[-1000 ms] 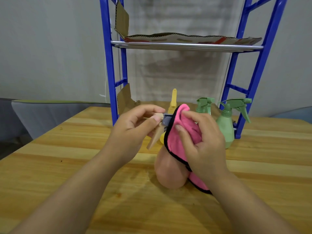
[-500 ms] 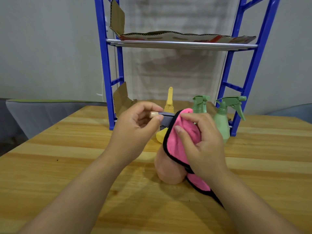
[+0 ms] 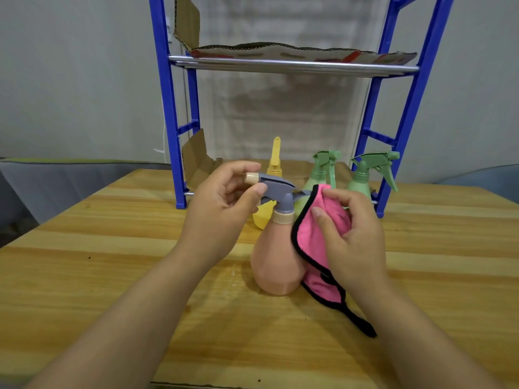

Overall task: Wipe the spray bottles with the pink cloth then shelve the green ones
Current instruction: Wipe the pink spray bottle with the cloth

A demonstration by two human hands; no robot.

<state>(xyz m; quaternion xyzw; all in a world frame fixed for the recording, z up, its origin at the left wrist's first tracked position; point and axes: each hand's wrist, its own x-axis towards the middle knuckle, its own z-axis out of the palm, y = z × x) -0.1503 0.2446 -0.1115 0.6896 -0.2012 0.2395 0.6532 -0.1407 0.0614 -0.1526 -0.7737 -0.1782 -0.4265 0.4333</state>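
Table point(image 3: 84, 276): a pale wooden top with broad grain stripes that fills the lower half of the view.
Shelf rack point(image 3: 165, 108): blue uprights with a silver rail at twelve o'clock, standing on the far part of the table; flattened cardboard point(image 3: 295, 50) lies on its upper level, and another cardboard flap leans by the left upright.
Peach bottle point(image 3: 273, 265): stands upright at the centre of the table, a rounded peach body with a grey spray head point(image 3: 276, 188) pointing toward nine o'clock and a cream nozzle tip.
Pink cloth point(image 3: 311, 237): black-edged, draped against the peach bottle's three o'clock side, its lower corner trailing on the table toward five o'clock.
Left hand point(image 3: 222, 209): at nine o'clock of the bottle, thumb and forefinger pinching the front of the grey spray head, near the nozzle tip; the other fingers curl loosely behind.
Right hand point(image 3: 351, 234): at three o'clock of the bottle, fingers curled over the pink cloth and pressing it against the bottle's shoulder.
Green bottles: two, upright at one o'clock of the peach bottle, on the table at the foot of the rack; one point(image 3: 321, 175) is partly hidden behind the cloth, the other point(image 3: 362, 178) stands just right of it.
Yellow bottle point(image 3: 273, 164): upright at twelve o'clock behind the spray head, its lower body mostly hidden.
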